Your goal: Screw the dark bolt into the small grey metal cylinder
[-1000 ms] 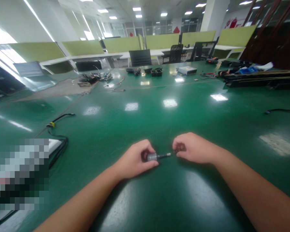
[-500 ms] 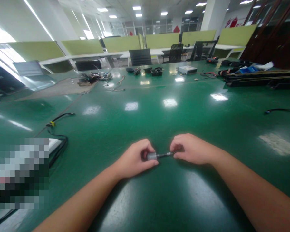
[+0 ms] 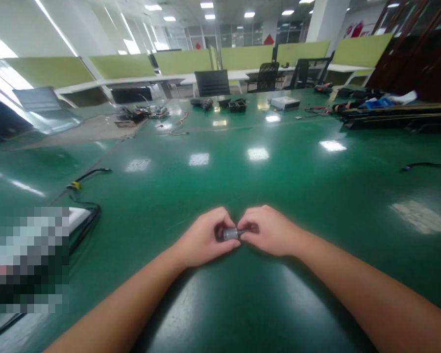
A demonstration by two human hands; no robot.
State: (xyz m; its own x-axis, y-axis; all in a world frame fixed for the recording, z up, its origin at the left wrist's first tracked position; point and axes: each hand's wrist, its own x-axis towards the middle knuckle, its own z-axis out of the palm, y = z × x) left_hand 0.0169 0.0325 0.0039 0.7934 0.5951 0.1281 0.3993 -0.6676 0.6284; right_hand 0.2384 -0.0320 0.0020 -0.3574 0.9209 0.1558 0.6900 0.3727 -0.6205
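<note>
A small grey cylinder (image 3: 230, 233) lies between the thumb and fingers of my left hand (image 3: 206, 237), low over the green table (image 3: 242, 186). From its right end comes a thin dark shaft (image 3: 241, 232), which my right hand (image 3: 270, 230) pinches close beside the cylinder. The fingertips of both hands nearly touch. Most of the dark shaft is hidden by the right fingers.
A pixelated pale object (image 3: 25, 255) with black cables (image 3: 90, 225) is at the left. A black cable (image 3: 426, 165) lies at the right. Farther back are a white box (image 3: 284, 102), loose electronics (image 3: 143, 113) and long black bars (image 3: 393, 116).
My right hand has slid left along the dark shaft, up to the grey cylinder. My left hand still holds the cylinder in nearly the same place.
</note>
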